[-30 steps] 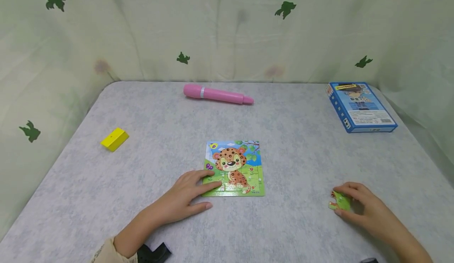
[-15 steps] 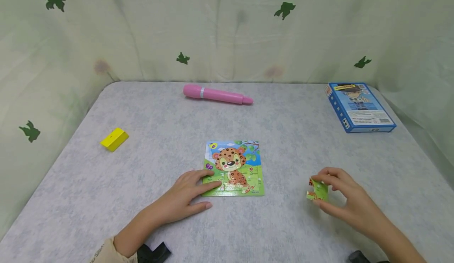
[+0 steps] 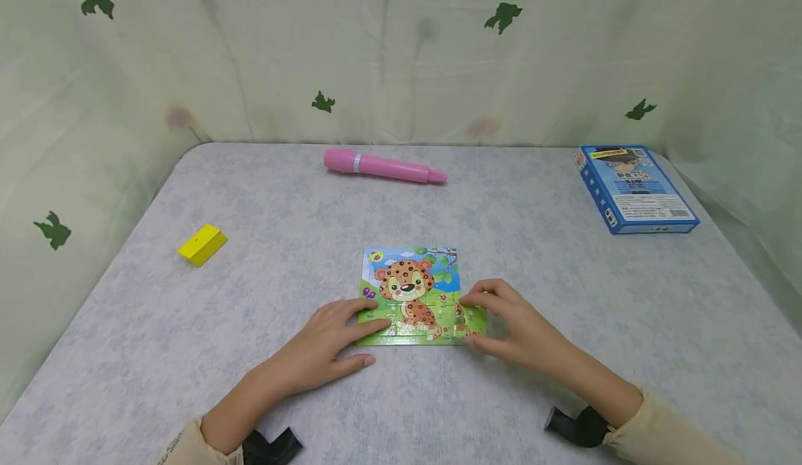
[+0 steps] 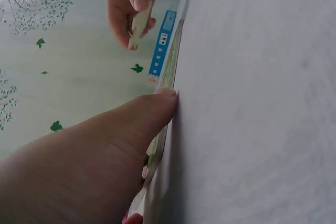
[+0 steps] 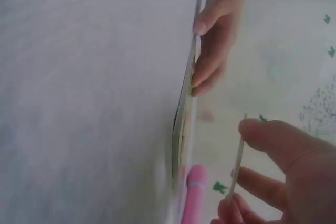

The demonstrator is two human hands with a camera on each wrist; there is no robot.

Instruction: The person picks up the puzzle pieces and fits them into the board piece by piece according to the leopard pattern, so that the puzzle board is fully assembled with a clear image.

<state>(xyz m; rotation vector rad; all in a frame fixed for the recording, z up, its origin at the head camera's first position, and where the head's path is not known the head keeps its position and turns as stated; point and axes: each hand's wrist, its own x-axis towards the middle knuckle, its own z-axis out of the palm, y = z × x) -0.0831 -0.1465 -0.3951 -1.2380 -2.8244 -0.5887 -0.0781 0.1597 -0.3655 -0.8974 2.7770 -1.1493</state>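
Observation:
A square jigsaw puzzle [image 3: 410, 280] with a cartoon leopard lies flat near the middle of the table. My left hand [image 3: 328, 343] rests on its lower left side, fingers spread and relaxed, thumb against the table by its edge. Over the puzzle's right side, my right hand [image 3: 520, 326] pinches a green puzzle piece [image 3: 474, 320] between thumb and fingers. Both wrist views show that piece [image 5: 237, 163] held clear of the board, tilted on edge to the camera. It covers part of the puzzle's lower right corner in the head view.
A pink wand-shaped thing [image 3: 388, 166] with a silver band lies at the back. Far left is a yellow block [image 3: 202, 245]; a blue printed box [image 3: 639, 190] sits at the back right. Fabric [image 3: 401, 54] hangs behind the table.
My right hand has lifted the puzzle piece from the right side of the table and carried it left, over the puzzle's right edge. My left hand has stayed put.

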